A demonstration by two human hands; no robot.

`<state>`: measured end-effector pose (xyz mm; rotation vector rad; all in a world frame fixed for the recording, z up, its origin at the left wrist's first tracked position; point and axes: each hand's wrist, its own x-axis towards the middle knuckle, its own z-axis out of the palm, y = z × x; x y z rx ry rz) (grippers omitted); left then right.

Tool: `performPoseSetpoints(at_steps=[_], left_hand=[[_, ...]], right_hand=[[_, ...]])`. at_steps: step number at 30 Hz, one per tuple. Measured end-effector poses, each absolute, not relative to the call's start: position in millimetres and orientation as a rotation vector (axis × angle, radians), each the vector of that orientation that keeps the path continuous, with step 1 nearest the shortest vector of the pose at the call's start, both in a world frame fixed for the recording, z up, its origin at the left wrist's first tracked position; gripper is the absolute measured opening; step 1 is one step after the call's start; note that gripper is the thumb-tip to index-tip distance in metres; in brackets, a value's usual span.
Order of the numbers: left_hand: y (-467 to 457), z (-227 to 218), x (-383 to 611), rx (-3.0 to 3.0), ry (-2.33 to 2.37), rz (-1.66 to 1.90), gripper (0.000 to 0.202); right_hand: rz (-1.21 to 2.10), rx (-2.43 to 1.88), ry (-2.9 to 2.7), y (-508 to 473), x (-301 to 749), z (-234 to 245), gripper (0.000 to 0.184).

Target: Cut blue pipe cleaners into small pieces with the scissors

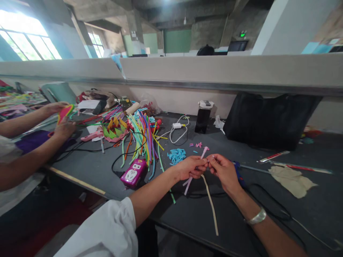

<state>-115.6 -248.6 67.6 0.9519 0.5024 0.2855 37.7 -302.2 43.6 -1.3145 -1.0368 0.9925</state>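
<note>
Hands meet just right of the frame's centre, above a dark surface (308, 214). The left hand (191, 167), coming out of a white sleeve (107, 232), is closed around a pink stick (187, 185), which slants from lower left up to a tip just above the fingers. The right hand (224, 172), with a bracelet (257, 216) on its wrist, has its fingertips pinched narrow against the left's, on the same stick as far as can be seen. A cream strip (211, 207) hangs from between the two hands toward the lower edge; which hand grips it I cannot tell.

Near the left hand lie blue bits (177, 156), and further left a pink power strip (133, 173) and a sheaf of coloured strips (144, 137). A bottle (203, 116) and a black bag (270, 119) stand behind, and a cloth (292, 180) lies to the right. At far left a co-worker's hands (64, 128) hold something bright.
</note>
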Motion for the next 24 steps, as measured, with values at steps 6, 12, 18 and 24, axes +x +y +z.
performPoseSetpoints(at_steps=[6,12,18,24], left_hand=[[-255,65,-111,1.041,0.524,0.255,0.033],[-245,66,-119,1.107,0.550,0.241,0.031],[-223,66,-126,1.078,0.886,0.578,0.025],[-222,63,-122,1.055,0.945,0.759,0.027]], right_hand=[[0.714,-1.382,-0.942,-292,62,41,0.038],[0.644,-1.212,-0.635,-286,79,51,0.034],[0.707,-1.105,-0.606,-294,68,63,0.037],[0.960,-1.617,-1.328,-301,55,57,0.037]])
